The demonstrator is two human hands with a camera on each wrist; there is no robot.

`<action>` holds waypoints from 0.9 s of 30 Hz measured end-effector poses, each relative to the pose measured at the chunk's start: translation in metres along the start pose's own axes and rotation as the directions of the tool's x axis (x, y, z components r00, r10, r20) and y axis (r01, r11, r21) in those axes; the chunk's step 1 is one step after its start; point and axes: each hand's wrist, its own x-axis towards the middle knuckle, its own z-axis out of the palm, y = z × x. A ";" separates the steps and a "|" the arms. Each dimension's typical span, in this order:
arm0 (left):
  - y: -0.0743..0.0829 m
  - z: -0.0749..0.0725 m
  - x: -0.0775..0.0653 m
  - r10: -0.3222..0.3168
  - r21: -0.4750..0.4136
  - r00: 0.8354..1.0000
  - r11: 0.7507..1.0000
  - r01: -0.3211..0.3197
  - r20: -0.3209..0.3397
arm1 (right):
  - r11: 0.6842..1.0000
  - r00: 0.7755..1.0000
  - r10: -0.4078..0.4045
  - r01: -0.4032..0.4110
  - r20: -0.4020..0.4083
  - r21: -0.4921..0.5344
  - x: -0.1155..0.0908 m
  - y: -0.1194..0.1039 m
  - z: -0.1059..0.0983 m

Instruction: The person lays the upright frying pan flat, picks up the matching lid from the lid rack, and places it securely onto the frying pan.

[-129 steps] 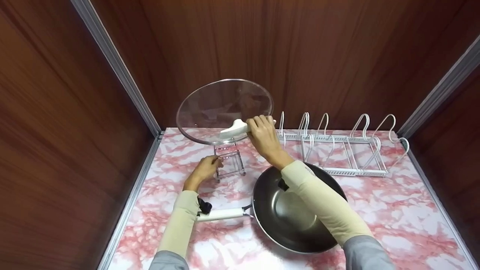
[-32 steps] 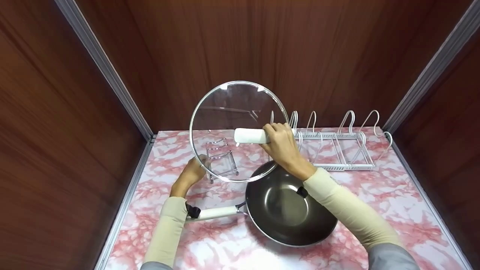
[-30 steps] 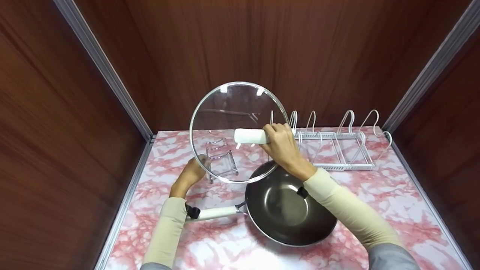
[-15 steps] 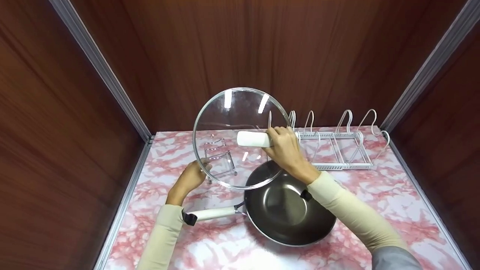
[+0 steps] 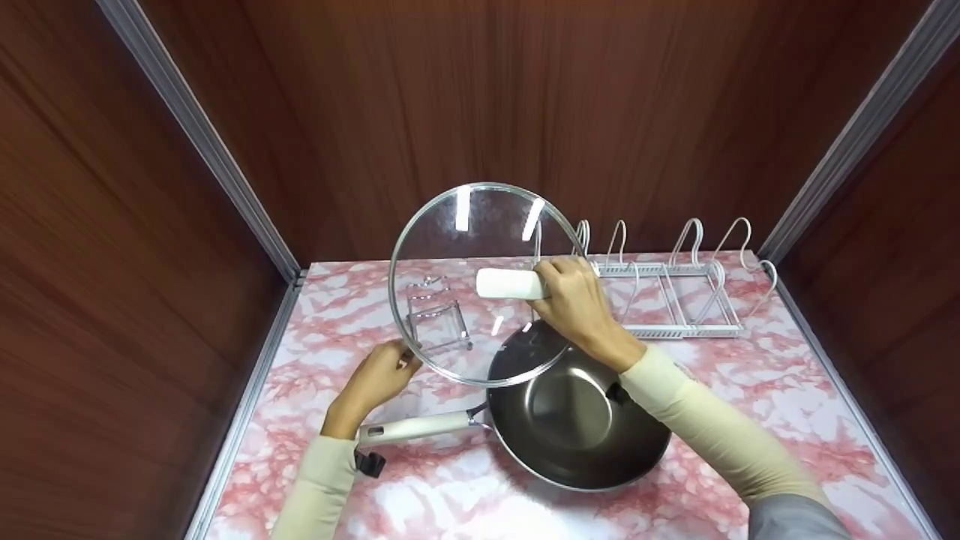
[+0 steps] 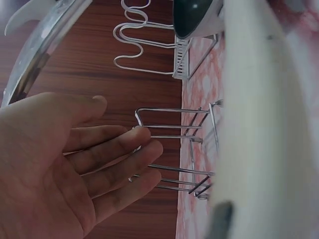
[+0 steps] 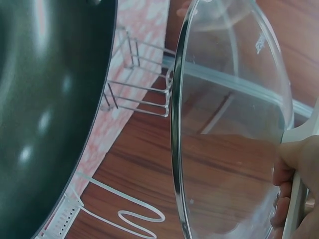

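My right hand [image 5: 576, 304] grips the white handle [image 5: 504, 283] of a round glass lid [image 5: 491, 232] with a metal rim. The lid is held up and tilted, its handle side facing me. My left hand [image 5: 377, 381] holds nothing; in the left wrist view its fingers [image 6: 122, 191] are extended and loosely spread. In the head view that hand is close to the lid's lower left rim. A small chrome wire rack [image 6: 169, 110] stands on the table beyond the left hand, seen through the glass in the head view. Below the lid sits a dark frying pan [image 5: 574, 420].
The pan's cream handle [image 5: 420, 426] points left, beside my left wrist. At the back right lies an expandable white rack [image 5: 675, 331] with several curved wire dividers. Brown wood-grain panels [image 5: 480, 97] with metal edge strips enclose the pink marbled table [image 5: 450, 495].
The lid was tipped further back and higher; it now faces me more and has come lower, nearer to me. My left hand has drawn back from the chrome rack toward me.
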 end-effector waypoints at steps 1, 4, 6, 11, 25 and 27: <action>0.000 0.001 -0.003 0.008 0.014 1.000 1.000 -0.008 0.000 | 1.000 1.000 -0.001 0.001 0.000 0.001 0.000 0.000 0.000; 0.000 0.006 -0.013 0.012 0.030 1.000 0.999 -0.013 0.023 | 1.000 1.000 -0.006 0.006 -0.004 0.002 -0.002 0.000 -0.001; -0.002 0.011 -0.019 0.009 0.046 0.999 0.999 -0.010 0.040 | 1.000 1.000 -0.008 0.008 -0.009 0.002 -0.003 0.000 -0.002; -0.008 0.022 -0.037 -0.001 0.076 0.997 0.997 -0.005 0.082 | 1.000 1.000 -0.015 0.015 -0.017 0.011 -0.007 0.000 -0.003; -0.008 0.038 -0.053 -0.028 0.187 0.975 0.982 -0.014 0.220 | 1.000 1.000 -0.009 0.009 -0.005 0.008 -0.017 0.004 -0.010; -0.007 0.038 -0.053 -0.029 0.209 0.972 0.978 -0.021 0.234 | 1.000 1.000 -0.002 0.002 0.001 0.007 -0.018 0.005 -0.012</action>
